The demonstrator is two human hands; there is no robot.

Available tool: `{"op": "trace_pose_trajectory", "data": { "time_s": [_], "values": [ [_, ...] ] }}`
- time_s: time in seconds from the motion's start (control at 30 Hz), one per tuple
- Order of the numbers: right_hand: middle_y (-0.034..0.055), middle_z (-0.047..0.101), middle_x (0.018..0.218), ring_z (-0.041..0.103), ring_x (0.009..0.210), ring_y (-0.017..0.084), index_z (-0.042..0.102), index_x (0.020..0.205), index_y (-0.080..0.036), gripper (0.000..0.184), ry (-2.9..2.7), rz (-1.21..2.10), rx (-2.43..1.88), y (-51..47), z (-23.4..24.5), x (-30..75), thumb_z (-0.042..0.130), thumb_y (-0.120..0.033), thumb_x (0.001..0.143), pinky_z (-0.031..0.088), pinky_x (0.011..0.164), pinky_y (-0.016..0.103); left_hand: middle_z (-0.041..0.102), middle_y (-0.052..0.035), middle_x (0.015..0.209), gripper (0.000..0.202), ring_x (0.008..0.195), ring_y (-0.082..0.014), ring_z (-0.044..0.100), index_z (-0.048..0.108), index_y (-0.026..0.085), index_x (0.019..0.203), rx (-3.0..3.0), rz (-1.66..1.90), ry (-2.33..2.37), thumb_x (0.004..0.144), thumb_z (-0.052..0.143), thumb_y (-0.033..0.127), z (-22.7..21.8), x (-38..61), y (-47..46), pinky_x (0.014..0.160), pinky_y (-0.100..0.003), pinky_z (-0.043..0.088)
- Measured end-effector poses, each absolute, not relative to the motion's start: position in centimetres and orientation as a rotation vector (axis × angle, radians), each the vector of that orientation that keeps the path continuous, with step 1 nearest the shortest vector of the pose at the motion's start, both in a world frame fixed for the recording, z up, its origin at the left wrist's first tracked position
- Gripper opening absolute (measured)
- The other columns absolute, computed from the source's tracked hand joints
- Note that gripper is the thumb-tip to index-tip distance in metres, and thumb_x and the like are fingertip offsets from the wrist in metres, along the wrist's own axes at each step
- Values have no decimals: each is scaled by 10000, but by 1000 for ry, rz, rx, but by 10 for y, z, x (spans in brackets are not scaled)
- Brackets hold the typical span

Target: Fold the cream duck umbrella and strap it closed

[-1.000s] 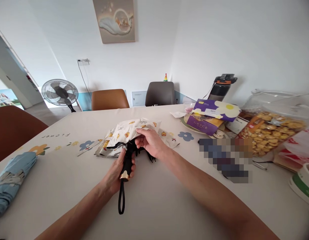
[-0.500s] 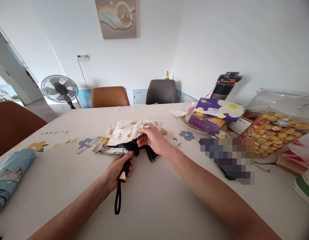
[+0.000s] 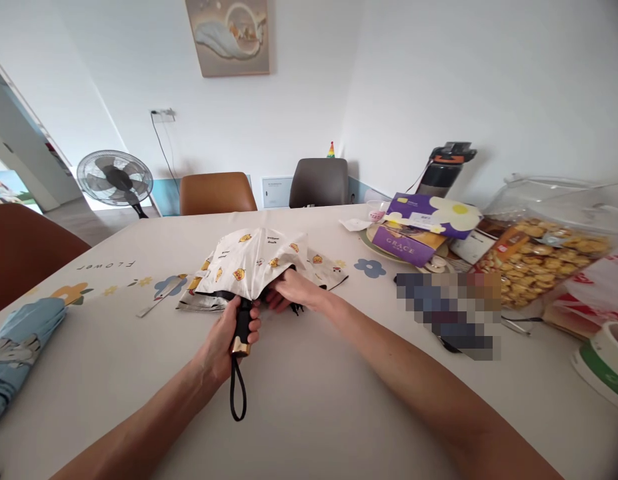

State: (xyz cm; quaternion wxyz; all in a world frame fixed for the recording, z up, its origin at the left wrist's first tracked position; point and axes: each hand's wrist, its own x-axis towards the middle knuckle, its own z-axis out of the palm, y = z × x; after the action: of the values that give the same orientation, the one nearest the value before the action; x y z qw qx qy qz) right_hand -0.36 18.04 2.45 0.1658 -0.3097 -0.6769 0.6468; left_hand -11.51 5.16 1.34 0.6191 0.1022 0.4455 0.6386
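A small folding umbrella (image 3: 259, 257) with a cream canopy and yellow duck prints lies partly gathered on the table, its folds loose and its black lining showing at the near edge. My left hand (image 3: 235, 331) is closed around its black handle, with the gold-coloured end and a black wrist strap (image 3: 239, 393) hanging toward me. At the right near edge of the canopy, my right hand (image 3: 293, 288) has its fingers curled at the fabric, their tips partly hidden under it. Dark rib ends poke out just below those fingers.
A folded blue umbrella (image 3: 26, 347) lies at the left. To the right are purple boxes (image 3: 413, 230), a dark bottle (image 3: 443, 170), a clear tub of snacks (image 3: 549, 253), a blurred-out flat object (image 3: 449, 313) and a white-green roll (image 3: 606, 363). Chairs stand beyond the table (image 3: 313, 400).
My right hand has moved down from the top of the canopy to its near edge. The canopy now spreads wider over the ribs, and the handle points more directly toward me.
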Motion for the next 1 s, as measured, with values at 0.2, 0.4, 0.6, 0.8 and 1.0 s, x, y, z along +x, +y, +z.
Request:
{"op": "trace_pose_trajectory", "data": {
  "time_s": [0.2,0.4,0.6,0.8,1.0],
  "values": [
    [4,558,550,577,477,126,529,711,-173,254,-1620,2329,-703,161,24,-13,640,-398,749,537,488,271,451,31,653,225,462,-37,399,514,144,808,354,1508,1075,833,528,368,17,-105,46,348,-140,334],
    [-71,468,437,426,341,94,564,804,-173,270,-1522,2271,-843,140,14,-27,713,-366,685,427,351,230,513,7,612,369,465,-93,470,514,159,748,568,1367,1354,772,538,526,13,-94,45,391,-199,373],
    [37,660,707,621,588,140,613,869,-130,233,-1386,2166,-725,147,20,-14,717,-200,673,531,550,243,612,-58,625,399,532,-139,515,598,147,686,1111,1133,1538,798,496,516,13,-105,46,445,-218,389],
    [57,663,662,652,541,201,556,902,-126,206,-1407,2388,-988,169,26,-2,656,-162,725,536,448,309,605,-8,602,237,537,-140,504,609,212,700,1446,1256,2129,820,506,389,8,-124,49,540,-239,374],
    [-17,571,494,487,321,112,521,885,-160,235,-1502,2259,-1030,161,22,-2,675,-274,749,428,306,219,587,-83,1175,313,1127,-276,464,582,245,1124,2027,1208,2277,823,535,319,-12,-149,60,951,-399,345]
  ]
}}
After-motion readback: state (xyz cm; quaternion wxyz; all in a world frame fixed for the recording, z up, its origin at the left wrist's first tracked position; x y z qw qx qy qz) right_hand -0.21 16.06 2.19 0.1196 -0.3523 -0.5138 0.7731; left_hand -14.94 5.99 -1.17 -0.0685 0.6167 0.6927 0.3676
